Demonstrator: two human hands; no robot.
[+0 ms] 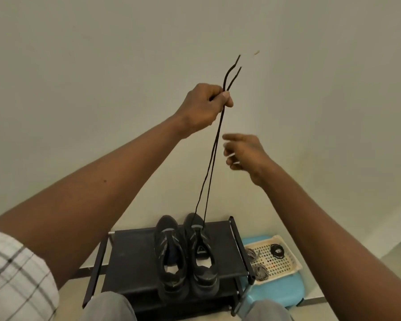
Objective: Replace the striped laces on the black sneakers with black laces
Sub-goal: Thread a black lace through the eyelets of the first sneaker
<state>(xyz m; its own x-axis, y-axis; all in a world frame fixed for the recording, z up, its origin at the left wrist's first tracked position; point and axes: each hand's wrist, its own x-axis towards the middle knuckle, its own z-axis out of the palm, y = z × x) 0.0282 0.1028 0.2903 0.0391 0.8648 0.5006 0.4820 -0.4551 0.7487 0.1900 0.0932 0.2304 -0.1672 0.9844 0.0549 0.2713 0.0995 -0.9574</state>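
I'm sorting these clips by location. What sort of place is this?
Likely a home entryway or room corner: a black shoe rack against a bare wall, black sneakers on it, a plastic basket on a blue stool beside it.

Taut black lace (215, 144) above black sneakers (171, 249)

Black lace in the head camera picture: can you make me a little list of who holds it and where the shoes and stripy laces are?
left hand: grips both strands of the black lace, held high
right hand: open, beside the lace
lace bottom: reaches the sneaker nearer the basket
shoes: on the black rack
striped laces: at the basket's edge
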